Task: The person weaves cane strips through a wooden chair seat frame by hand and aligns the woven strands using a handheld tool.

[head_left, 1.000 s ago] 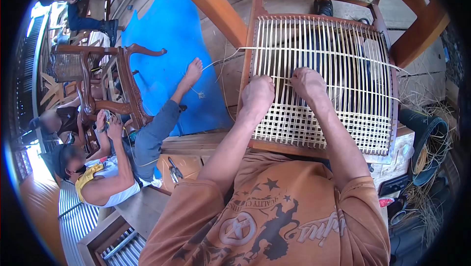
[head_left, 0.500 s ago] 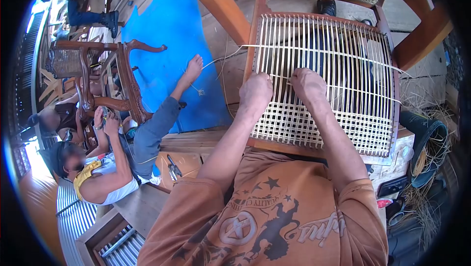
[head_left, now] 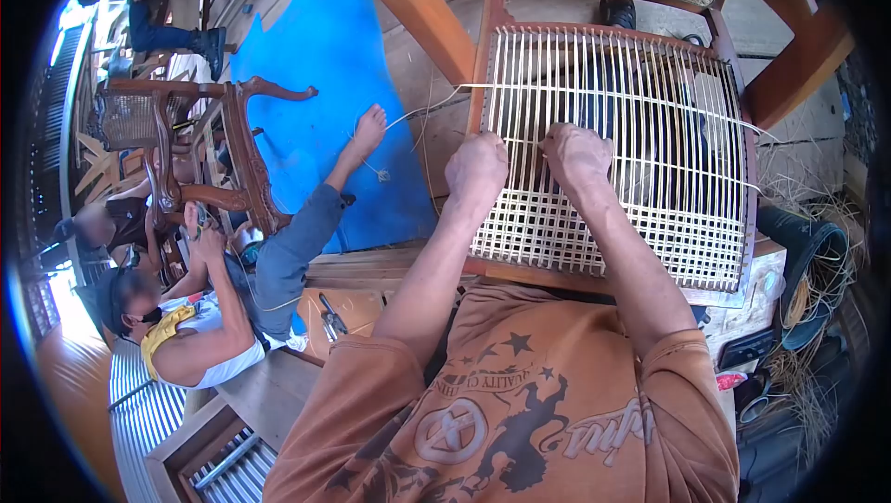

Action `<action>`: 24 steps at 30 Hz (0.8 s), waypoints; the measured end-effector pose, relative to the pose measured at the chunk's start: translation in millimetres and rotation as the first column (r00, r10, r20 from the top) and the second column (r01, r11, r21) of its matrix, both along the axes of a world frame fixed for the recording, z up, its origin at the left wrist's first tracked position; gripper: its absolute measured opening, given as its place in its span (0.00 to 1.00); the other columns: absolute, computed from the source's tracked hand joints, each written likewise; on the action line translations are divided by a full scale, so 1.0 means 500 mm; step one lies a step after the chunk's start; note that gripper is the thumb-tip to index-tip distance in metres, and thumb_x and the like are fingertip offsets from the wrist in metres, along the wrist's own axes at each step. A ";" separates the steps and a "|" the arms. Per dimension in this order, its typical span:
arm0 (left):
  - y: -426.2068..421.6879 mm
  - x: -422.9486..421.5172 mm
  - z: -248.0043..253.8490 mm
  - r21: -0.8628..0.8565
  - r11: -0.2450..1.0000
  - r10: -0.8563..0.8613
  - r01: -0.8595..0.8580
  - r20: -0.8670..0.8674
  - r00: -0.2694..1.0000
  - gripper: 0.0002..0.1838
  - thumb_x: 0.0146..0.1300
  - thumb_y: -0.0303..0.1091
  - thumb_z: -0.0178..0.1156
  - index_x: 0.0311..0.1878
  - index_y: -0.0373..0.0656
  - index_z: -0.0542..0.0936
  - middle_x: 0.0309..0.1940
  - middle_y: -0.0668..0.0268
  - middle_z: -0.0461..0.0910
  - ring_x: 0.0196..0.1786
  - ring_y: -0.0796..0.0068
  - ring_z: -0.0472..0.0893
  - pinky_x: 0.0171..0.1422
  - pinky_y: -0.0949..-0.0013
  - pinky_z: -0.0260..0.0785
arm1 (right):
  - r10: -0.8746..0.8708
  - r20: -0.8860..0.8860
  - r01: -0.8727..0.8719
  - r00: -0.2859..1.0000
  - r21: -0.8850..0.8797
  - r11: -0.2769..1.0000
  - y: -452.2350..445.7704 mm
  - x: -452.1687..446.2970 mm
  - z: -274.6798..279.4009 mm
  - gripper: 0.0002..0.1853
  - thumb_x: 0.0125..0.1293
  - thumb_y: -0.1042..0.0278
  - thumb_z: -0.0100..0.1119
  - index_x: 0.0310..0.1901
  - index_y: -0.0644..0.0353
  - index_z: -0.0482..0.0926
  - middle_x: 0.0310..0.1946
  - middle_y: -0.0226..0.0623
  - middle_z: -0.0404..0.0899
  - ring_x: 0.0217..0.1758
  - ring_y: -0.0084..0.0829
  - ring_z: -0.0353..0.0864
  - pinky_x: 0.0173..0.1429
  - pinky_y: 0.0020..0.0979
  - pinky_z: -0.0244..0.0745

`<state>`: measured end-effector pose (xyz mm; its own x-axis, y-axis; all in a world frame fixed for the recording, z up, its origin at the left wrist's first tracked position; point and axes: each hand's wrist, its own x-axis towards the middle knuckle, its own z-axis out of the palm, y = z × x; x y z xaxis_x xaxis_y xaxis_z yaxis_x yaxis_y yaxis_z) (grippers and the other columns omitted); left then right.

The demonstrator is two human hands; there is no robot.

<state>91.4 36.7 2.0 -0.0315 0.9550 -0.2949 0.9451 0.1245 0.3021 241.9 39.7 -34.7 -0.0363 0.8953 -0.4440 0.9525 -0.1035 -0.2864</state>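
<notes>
Plank flooring (head_left: 548, 7) and a bright blue sheet (head_left: 320, 85) lie beside the brown-framed cream cane seat (head_left: 640, 206); left hand (head_left: 477, 170) and right hand (head_left: 577, 158) pinch a cream crosswise strand (head_left: 525, 142).

Rocking a brownish-orange fabric T-shirt (head_left: 594, 368) with loose short sleeves (head_left: 343, 401) in the same colour, kinda creased all over. Front print's pretty busy: dark five-pointed stars (head_left: 517, 344), small dark lettering (head_left: 497, 380) where I can make out "QUALITY", a pale ring with a chunky X (head_left: 450, 431), a dark rearing animal silhouette (head_left: 525, 429), plus big pale script (head_left: 608, 438) too wrinkled to read. Left hand (head_left: 477, 169) and right hand (head_left: 579, 160) are both bare.
</notes>
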 end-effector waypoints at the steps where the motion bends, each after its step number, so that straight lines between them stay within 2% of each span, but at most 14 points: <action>1: -0.001 0.000 0.003 -0.031 0.999 -0.011 0.011 -0.018 1.000 0.09 0.61 0.36 0.57 0.36 0.44 0.84 0.32 0.53 0.84 0.37 0.52 0.84 0.46 0.54 0.75 | 0.061 0.044 -0.060 0.997 -0.024 0.998 0.000 0.003 -0.010 0.15 0.70 0.60 0.50 0.29 0.55 0.81 0.19 0.32 0.77 0.20 0.27 0.79 0.34 0.37 0.80; 3: -0.001 -0.003 0.003 -0.079 0.997 -0.017 0.012 -0.062 0.998 0.09 0.61 0.37 0.57 0.36 0.45 0.84 0.32 0.54 0.84 0.38 0.52 0.84 0.47 0.53 0.75 | 0.080 0.009 -0.080 0.997 0.038 0.996 -0.001 0.019 -0.009 0.21 0.74 0.55 0.43 0.23 0.52 0.76 0.14 0.24 0.71 0.14 0.17 0.68 0.24 0.32 0.74; 4: 0.001 -0.002 -0.007 -0.100 0.995 -0.017 0.008 -0.086 0.996 0.09 0.61 0.37 0.57 0.36 0.45 0.85 0.31 0.54 0.84 0.38 0.52 0.84 0.47 0.54 0.75 | -0.123 -0.227 0.082 0.966 -0.179 0.980 0.013 0.026 0.017 0.25 0.76 0.53 0.37 0.19 0.50 0.68 0.10 0.20 0.61 0.10 0.14 0.55 0.15 0.27 0.63; 7: 0.014 -0.005 -0.024 -0.198 0.978 0.053 -0.065 -0.065 0.997 0.08 0.59 0.38 0.60 0.33 0.46 0.85 0.30 0.56 0.84 0.37 0.55 0.84 0.46 0.56 0.74 | -0.010 -0.202 -0.018 0.979 -0.135 0.991 0.011 0.039 -0.015 0.24 0.75 0.55 0.37 0.19 0.49 0.67 0.10 0.21 0.57 0.08 0.16 0.51 0.14 0.24 0.57; 8: 0.019 -0.011 -0.029 -0.228 0.970 0.080 -0.085 -0.035 0.996 0.08 0.59 0.38 0.60 0.33 0.46 0.85 0.30 0.57 0.84 0.36 0.56 0.84 0.45 0.56 0.74 | -0.094 -0.218 0.061 0.971 -0.151 0.987 0.012 0.030 -0.043 0.22 0.75 0.57 0.36 0.20 0.49 0.68 0.10 0.22 0.54 0.08 0.16 0.51 0.14 0.24 0.57; 9: 0.025 -0.016 -0.030 -0.261 0.960 0.107 -0.105 -0.009 0.994 0.08 0.59 0.38 0.61 0.33 0.46 0.85 0.29 0.57 0.84 0.36 0.56 0.84 0.45 0.57 0.74 | 0.002 -0.128 -0.008 0.992 -0.045 0.999 0.009 0.025 -0.080 0.21 0.74 0.58 0.36 0.21 0.49 0.68 0.10 0.22 0.55 0.08 0.16 0.52 0.13 0.24 0.57; 10: 0.032 -0.018 -0.027 -0.307 0.944 0.130 -0.124 -0.001 0.992 0.10 0.58 0.36 0.57 0.35 0.44 0.85 0.38 0.52 0.84 0.44 0.53 0.84 0.51 0.56 0.75 | 0.090 -0.030 -0.088 0.995 0.050 0.995 -0.001 0.026 -0.125 0.21 0.74 0.59 0.36 0.21 0.50 0.69 0.10 0.21 0.56 0.08 0.16 0.53 0.12 0.25 0.57; 13: 0.043 -0.034 -0.037 -0.381 0.913 0.200 -0.148 0.099 0.975 0.10 0.55 0.34 0.57 0.35 0.42 0.85 0.35 0.50 0.84 0.43 0.54 0.84 0.50 0.56 0.74 | 0.149 -0.059 -0.122 0.987 0.325 0.938 0.003 0.033 -0.140 0.19 0.73 0.66 0.37 0.23 0.54 0.71 0.11 0.21 0.59 0.09 0.17 0.58 0.06 0.26 0.55; 15: 0.042 -0.042 -0.042 -0.357 0.926 0.193 -0.125 0.162 0.968 0.09 0.53 0.33 0.57 0.30 0.40 0.84 0.28 0.51 0.83 0.35 0.56 0.84 0.45 0.58 0.74 | -0.087 -0.342 0.094 0.936 0.004 0.996 0.002 0.035 -0.060 0.18 0.72 0.68 0.38 0.23 0.56 0.72 0.12 0.22 0.63 0.09 0.18 0.60 0.06 0.27 0.57; 17: 0.045 -0.042 -0.037 -0.383 0.913 0.226 -0.142 0.184 0.957 0.09 0.52 0.33 0.57 0.28 0.40 0.84 0.25 0.53 0.82 0.31 0.58 0.84 0.42 0.58 0.74 | 0.112 -0.057 -0.104 0.992 0.127 0.986 -0.004 0.031 -0.195 0.17 0.72 0.65 0.41 0.27 0.57 0.75 0.15 0.25 0.68 0.13 0.19 0.66 0.11 0.26 0.64; 20: 0.043 -0.030 -0.018 -0.376 0.916 0.212 -0.141 0.155 0.965 0.08 0.53 0.33 0.56 0.27 0.41 0.83 0.22 0.54 0.81 0.29 0.59 0.83 0.41 0.58 0.73 | 0.245 0.054 -0.251 0.968 0.227 0.941 -0.010 0.035 -0.244 0.15 0.71 0.60 0.44 0.34 0.56 0.80 0.25 0.30 0.78 0.27 0.25 0.77 0.29 0.30 0.74; 22: 0.031 -0.033 -0.016 -0.311 0.943 0.168 -0.117 0.143 0.975 0.08 0.54 0.33 0.57 0.29 0.42 0.84 0.22 0.56 0.82 0.29 0.61 0.83 0.40 0.59 0.73 | 0.013 -0.091 -0.012 0.996 0.014 1.000 -0.004 0.018 -0.121 0.15 0.70 0.57 0.48 0.40 0.54 0.83 0.35 0.35 0.84 0.41 0.32 0.81 0.46 0.36 0.74; 23: 0.023 -0.040 -0.022 -0.255 0.963 0.131 -0.089 0.151 0.980 0.08 0.56 0.33 0.58 0.31 0.42 0.84 0.22 0.57 0.82 0.28 0.63 0.82 0.39 0.60 0.73 | -0.269 -0.142 0.228 0.953 -0.254 0.940 0.013 -0.001 0.019 0.15 0.70 0.55 0.50 0.44 0.52 0.84 0.41 0.39 0.85 0.49 0.36 0.82 0.56 0.41 0.70; 24: 0.018 -0.040 -0.021 -0.196 0.979 0.090 -0.058 0.158 0.983 0.08 0.57 0.33 0.58 0.33 0.42 0.84 0.22 0.59 0.82 0.27 0.65 0.82 0.37 0.61 0.73 | -0.330 -0.162 0.265 0.930 -0.326 0.907 0.018 -0.004 0.037 0.14 0.69 0.54 0.52 0.43 0.52 0.84 0.47 0.41 0.84 0.53 0.41 0.81 0.63 0.47 0.62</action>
<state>71.2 45.5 -8.5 -0.0357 0.8779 -0.4775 0.8699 0.2625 0.4176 240.0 48.6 -16.3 0.0907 0.7087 -0.6996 0.7852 -0.4830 -0.3876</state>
